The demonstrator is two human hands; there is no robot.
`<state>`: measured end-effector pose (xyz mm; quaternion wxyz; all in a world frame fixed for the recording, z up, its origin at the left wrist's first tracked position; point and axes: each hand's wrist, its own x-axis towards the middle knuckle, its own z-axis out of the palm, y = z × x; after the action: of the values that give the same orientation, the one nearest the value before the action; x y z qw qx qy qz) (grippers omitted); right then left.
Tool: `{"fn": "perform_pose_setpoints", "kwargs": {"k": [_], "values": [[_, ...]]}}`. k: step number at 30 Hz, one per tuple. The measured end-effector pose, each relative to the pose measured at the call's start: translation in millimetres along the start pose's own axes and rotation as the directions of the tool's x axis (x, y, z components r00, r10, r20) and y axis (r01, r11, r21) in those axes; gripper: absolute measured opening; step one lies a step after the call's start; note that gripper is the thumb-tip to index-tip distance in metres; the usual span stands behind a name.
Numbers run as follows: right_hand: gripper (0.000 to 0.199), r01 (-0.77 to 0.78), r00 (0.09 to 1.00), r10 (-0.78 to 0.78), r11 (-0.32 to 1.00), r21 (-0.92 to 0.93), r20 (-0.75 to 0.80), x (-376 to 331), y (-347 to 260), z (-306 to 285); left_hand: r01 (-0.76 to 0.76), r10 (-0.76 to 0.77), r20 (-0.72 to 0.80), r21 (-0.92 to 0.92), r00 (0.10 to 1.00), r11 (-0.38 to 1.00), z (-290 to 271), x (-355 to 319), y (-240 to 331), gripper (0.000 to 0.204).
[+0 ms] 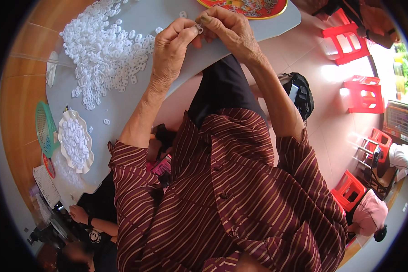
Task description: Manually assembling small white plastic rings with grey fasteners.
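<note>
Hands (170,50) pinching piece (200,29), dish (83,169) of ovals (75,140), tray (254,17) of likely pins (255,6)

There are countless white pieces (93,47), one scalloped dish (89,163), one green basket (44,127).

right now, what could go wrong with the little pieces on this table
The small piece at the meeting fingers of the left hand and right hand might slip and be hard to find.
The left hand, close beside the loose white pieces, could scatter some.
The right hand, near the red-rimmed tray, might nudge it.
</note>
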<state>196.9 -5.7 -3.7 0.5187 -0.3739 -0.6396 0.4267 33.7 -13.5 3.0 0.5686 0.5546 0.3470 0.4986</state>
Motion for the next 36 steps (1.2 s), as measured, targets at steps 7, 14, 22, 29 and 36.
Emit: {"fn": "perform_pose_setpoints", "kwargs": {"k": [7, 14, 22, 29, 36], "values": [[0.026, -0.009, 1.0, 0.01, 0.999, 0.042, -0.026, -2.9, -1.0, 1.5, -0.011, 0.011, -0.006, 0.064, 1.0, 0.998, -0.5, -0.1, -1.3, 0.014], [0.023, -0.073, 0.993, 0.064, 0.994, -0.083, -0.102, -3.3, -12.6, 6.9, -0.155, 0.168, -0.043, 0.223, 0.985, 0.962, 5.9, -3.1, 0.0, 0.012], [0.028, -0.106, 0.992, 0.115, 0.986, 0.13, -0.057, -2.3, -5.2, 3.8, -0.193, 0.217, -0.025, 0.366, 0.976, 0.91, 4.6, -1.4, 3.5, 0.012], [0.028, -0.1, 0.994, 0.107, 0.984, 0.149, -0.038, -2.1, -4.4, 0.5, -0.122, 0.135, -0.053, 0.204, 0.989, 0.971, 2.2, -0.8, -0.5, 0.014], [0.023, -0.082, 0.995, 0.088, 0.991, 0.107, -0.056, -4.1, -6.8, 5.6, -0.075, 0.085, -0.035, 0.222, 0.996, 0.972, 2.4, -6.6, 3.5, 0.018]]}}
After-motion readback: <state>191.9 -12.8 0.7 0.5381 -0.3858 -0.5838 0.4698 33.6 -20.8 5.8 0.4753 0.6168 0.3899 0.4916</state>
